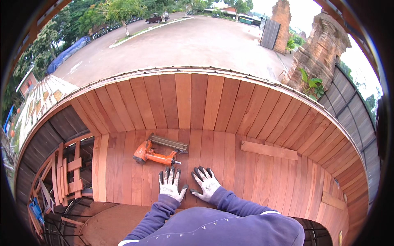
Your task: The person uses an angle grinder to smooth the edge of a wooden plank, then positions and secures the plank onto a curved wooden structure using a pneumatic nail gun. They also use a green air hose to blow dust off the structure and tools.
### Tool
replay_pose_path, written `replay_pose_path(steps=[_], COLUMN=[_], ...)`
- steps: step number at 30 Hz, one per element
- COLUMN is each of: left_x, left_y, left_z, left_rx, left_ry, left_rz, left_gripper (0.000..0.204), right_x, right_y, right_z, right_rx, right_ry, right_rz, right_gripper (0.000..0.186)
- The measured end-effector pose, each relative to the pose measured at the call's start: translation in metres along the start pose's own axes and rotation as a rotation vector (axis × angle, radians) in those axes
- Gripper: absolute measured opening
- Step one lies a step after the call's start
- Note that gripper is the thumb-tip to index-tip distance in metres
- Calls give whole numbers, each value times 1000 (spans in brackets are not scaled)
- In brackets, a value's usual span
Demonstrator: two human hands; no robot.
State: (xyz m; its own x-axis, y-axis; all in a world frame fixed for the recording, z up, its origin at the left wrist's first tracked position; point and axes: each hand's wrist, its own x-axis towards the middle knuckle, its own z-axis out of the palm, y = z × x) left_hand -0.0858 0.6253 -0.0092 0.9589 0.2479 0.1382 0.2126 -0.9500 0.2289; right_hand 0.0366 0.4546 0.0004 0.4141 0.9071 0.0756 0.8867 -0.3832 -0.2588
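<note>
Both of my hands wear white gloves with dark fingertips and rest flat on reddish wooden planks (213,119) of a sloped roof deck. My left hand (170,183) lies with fingers spread, its fingertips just below the handle of an orange nail gun (155,153). Next to it, my right hand (205,184) presses palm-down on the boards, fingers apart. Neither hand holds anything. The nail gun lies on its side on the planks, its grey magazine pointing right. Purple sleeves cover my forearms.
A short loose board (269,150) lies on the planks to the right. At the left the decking ends over an open gap with wood offcuts (67,172) stacked below. Beyond the roof edge are a paved yard, trees and brick pillars (318,49).
</note>
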Motion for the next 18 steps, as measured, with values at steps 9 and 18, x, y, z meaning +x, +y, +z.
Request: replay_pose_path(steps=[9, 18], left_x=[0, 0], left_y=[9, -6], left_z=[-17, 22], left_rx=[-75, 88], left_ry=[59, -118], left_rz=[37, 19], left_gripper=[74, 77], right_x=[14, 47], right_y=[22, 12], right_z=[7, -46], right_rx=[-48, -49], right_ry=[55, 262], right_rz=[40, 49], right_gripper=[71, 78])
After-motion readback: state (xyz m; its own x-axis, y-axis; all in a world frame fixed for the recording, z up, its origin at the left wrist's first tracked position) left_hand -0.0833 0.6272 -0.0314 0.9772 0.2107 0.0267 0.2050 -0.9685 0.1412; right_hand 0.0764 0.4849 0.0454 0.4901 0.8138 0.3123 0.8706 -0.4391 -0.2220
